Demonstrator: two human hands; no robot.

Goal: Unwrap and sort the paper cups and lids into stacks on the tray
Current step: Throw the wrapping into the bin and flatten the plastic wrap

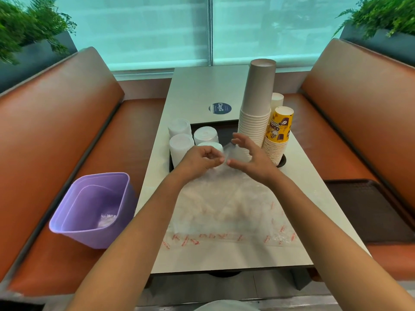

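Observation:
A dark tray [226,131] in the middle of the table holds several white lid stacks [180,147] on its left. On its right are a tall grey cup stack [258,104] and a yellow printed cup stack [278,133]. A white cup [277,99] stands behind them. A clear plastic wrapper [224,207] with red print lies from the tray to the table's near edge. My left hand [199,159] has curled fingers that pinch the wrapper's raised end beside the nearest lid stack [212,145]. My right hand [249,153] hovers over the same end with fingers spread and relaxed.
A purple bin [94,209] sits on the left orange bench with a bit of plastic inside. A second dark tray [368,209] lies on the right bench. A round sticker [220,108] marks the far tabletop. Planters stand behind both benches.

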